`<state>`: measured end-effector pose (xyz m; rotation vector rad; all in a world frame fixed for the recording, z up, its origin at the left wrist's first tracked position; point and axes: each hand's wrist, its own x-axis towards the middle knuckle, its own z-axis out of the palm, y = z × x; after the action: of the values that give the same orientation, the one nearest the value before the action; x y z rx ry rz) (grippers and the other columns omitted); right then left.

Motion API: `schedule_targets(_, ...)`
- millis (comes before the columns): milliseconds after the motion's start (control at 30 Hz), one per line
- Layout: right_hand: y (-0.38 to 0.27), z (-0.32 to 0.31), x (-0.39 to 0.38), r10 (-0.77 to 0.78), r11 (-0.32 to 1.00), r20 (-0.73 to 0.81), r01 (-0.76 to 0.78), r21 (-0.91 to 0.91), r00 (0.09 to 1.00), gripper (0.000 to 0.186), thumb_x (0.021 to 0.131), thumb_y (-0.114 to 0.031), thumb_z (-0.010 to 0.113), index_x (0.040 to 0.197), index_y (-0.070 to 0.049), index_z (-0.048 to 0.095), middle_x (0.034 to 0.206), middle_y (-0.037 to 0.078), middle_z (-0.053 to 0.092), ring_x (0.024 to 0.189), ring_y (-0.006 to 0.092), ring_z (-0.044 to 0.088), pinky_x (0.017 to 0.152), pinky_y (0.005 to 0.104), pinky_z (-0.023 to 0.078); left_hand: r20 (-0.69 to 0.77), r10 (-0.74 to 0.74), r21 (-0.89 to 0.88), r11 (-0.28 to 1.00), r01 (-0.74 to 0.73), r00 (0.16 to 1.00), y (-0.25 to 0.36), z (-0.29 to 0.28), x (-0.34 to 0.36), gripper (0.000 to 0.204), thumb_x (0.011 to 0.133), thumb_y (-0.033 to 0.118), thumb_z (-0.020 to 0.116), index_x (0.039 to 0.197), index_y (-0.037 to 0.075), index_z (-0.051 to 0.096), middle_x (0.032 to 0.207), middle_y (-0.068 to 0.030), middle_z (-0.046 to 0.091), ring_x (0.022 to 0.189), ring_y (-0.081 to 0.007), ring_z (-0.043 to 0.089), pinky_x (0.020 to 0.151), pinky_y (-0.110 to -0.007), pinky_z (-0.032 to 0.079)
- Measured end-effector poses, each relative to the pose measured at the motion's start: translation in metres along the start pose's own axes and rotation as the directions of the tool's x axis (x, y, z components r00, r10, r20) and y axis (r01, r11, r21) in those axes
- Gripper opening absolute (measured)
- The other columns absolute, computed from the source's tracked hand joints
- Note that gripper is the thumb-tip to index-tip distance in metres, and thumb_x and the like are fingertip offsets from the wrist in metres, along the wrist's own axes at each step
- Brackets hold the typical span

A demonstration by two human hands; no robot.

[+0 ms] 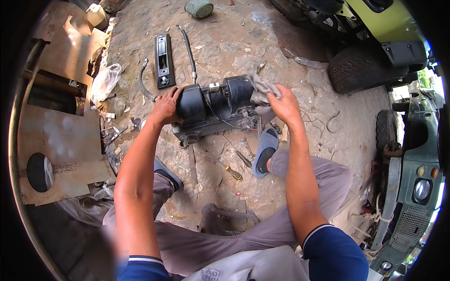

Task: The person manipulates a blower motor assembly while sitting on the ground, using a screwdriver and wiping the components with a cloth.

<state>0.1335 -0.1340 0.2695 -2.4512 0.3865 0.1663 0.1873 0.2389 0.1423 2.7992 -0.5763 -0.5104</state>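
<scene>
A black double-drum blower unit (193,104), like one from a vehicle's heater or air conditioner, lies on the ground in front of me. Thin wires run across its middle and right side. My left hand (166,107) grips its left end, fingers over the drum housing. In my right hand (286,105) a crumpled grey rag (263,90) is bunched against the unit's right end. Between my feet and the unit lie a screwdriver (233,173) with a yellow-and-black handle and another slim dark tool (243,158).
Beyond the unit are a long black control panel (163,61) and two black hoses (188,50) (142,78). A green mesh-sided round filter (198,8) sits farther off. Rusty sheet metal (65,140) stands left; a vehicle's tyre (361,68) and a green vehicle front (412,196) are right.
</scene>
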Motion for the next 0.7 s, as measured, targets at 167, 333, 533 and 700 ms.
schedule_targets(167,0.055,0.124,-0.004,-0.7,0.693,0.002,0.68,-0.241,0.714,0.045,0.074,-0.014,0.076,0.117,-0.008,0.064,0.111,0.013,0.056,0.111,0.0311,0.054,0.096,0.0442,0.045,-0.003,-0.001,-0.003,1.0,0.001,1.0,0.006,-0.001,-0.001,0.132,0.047,0.033,0.096,0.156,0.016,0.023,0.157,-0.0128,0.034,0.14,-0.0354,0.041,0.111,-0.058,0.033)
schedule_targets(333,0.098,0.149,-0.008,-0.701,0.63,0.164,0.711,-0.313,0.694,0.054,0.068,-0.012,0.073,0.122,-0.012,0.064,0.109,0.008,0.057,0.11,0.0273,0.054,0.089,0.0412,0.043,-0.032,0.029,-0.013,0.999,-0.03,0.999,0.007,-0.005,-0.003,0.128,0.049,0.027,0.096,0.155,0.015,0.025,0.156,-0.0144,0.036,0.138,-0.0364,0.043,0.108,-0.054,0.036)
schedule_targets(533,0.098,0.144,-0.005,-0.541,0.831,-0.019,0.531,-0.165,0.841,0.052,0.07,-0.004,0.061,0.121,-0.011,0.064,0.109,0.013,0.06,0.108,0.0339,0.054,0.095,0.0451,0.044,-0.045,0.021,-0.004,1.0,-0.022,0.999,0.004,-0.004,-0.009,0.129,0.05,0.026,0.096,0.156,0.018,0.024,0.157,-0.0159,0.035,0.139,-0.0364,0.043,0.109,-0.053,0.036)
schedule_targets(700,0.135,0.107,0.026,-0.372,0.878,-0.085,0.321,-0.356,0.924,0.036,0.075,-0.005,0.058,0.109,-0.009,0.068,0.101,0.019,0.065,0.102,0.0384,0.061,0.09,0.0467,0.049,-0.057,0.019,-0.012,1.0,-0.019,0.998,0.005,0.001,-0.003,0.129,0.049,0.025,0.095,0.156,0.018,0.024,0.156,-0.0149,0.035,0.139,-0.037,0.042,0.107,-0.052,0.037)
